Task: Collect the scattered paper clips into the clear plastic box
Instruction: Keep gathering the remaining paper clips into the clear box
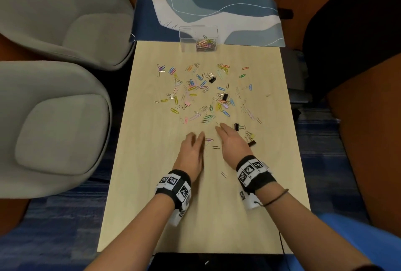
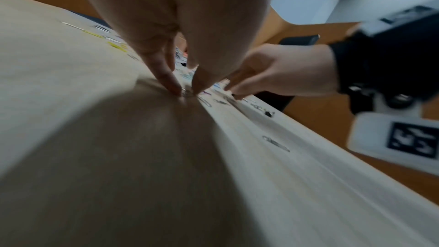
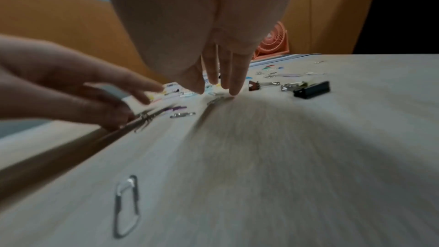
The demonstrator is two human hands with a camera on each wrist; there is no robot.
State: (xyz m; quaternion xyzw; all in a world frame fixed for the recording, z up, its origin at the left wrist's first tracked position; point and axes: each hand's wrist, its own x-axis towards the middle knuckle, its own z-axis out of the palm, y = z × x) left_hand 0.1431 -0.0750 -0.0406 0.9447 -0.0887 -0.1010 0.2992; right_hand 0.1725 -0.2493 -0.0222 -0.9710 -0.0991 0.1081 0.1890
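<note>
- Left hand point(image 1: 192, 151): the fingers point(image 2: 166, 74) reach down to the surface point(image 1: 217, 205), thumb and forefinger tips close together on a silver paper clip point(image 2: 187, 93). Blur hides whether the clip is actually pinched.
- Right hand point(image 1: 233, 142): the fingers point(image 3: 235, 74) are straight and held together, tips down on the surface at a silver clip point(image 3: 217, 100). Nothing is gripped.
- Between the two hands lie a purple paper clip point(image 1: 209, 139) and a dark paper clip point(image 1: 216, 147). One more silver clip point(image 1: 224, 174) lies nearer the wrists.
- Just right of the right hand are two black binder clips point(image 1: 238, 127), one beyond the other point(image 1: 251, 143).
- Scattered paper clips point(image 1: 204, 95) in many colours cover the middle of the surface beyond both hands, with further black binder clips among them.
- Clear plastic box point(image 1: 198, 38): it stands upright at the far edge of the scatter, partly on a blue and white mat point(image 1: 217, 12). A small heap of coloured clips lies in its right-hand part.
- Two grey chairs point(image 1: 54, 118) stand to the left of the surface.
</note>
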